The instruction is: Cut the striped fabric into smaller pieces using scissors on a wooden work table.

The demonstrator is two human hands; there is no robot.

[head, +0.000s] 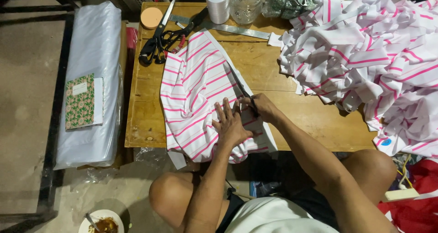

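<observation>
I see my left hand [231, 123] lying flat and open on the striped cloth [200, 85], fingers spread, pressing it to the wooden table [283, 78]; it grips nothing. My right hand [262, 107] is just beside it, closed around the handles of a pair of scissors [237, 85]. Their dark blades run up and away from my knuckles along the right edge of the cloth. I cannot tell how far the blades are open.

The cloth is white with pink stripes and lies in the middle of the table, its near end hanging over the table's front edge above my knees. Both hands sit at its lower right part, touching it.

To the right, a big heap of striped scraps [378, 55] covers that end of the table, close to my right forearm but apart from the cloth. At the far edge I see a second, larger pair of black shears [159, 41], a metal ruler [232, 28], a spool of white thread [217, 4], a glass jar [245, 4] and a round tan disc [151, 17]. On the floor to the left lies a plastic-wrapped roll [91, 82] with a patterned notebook [80, 100] on it, and a plate of food [101, 222] near my left knee.
</observation>
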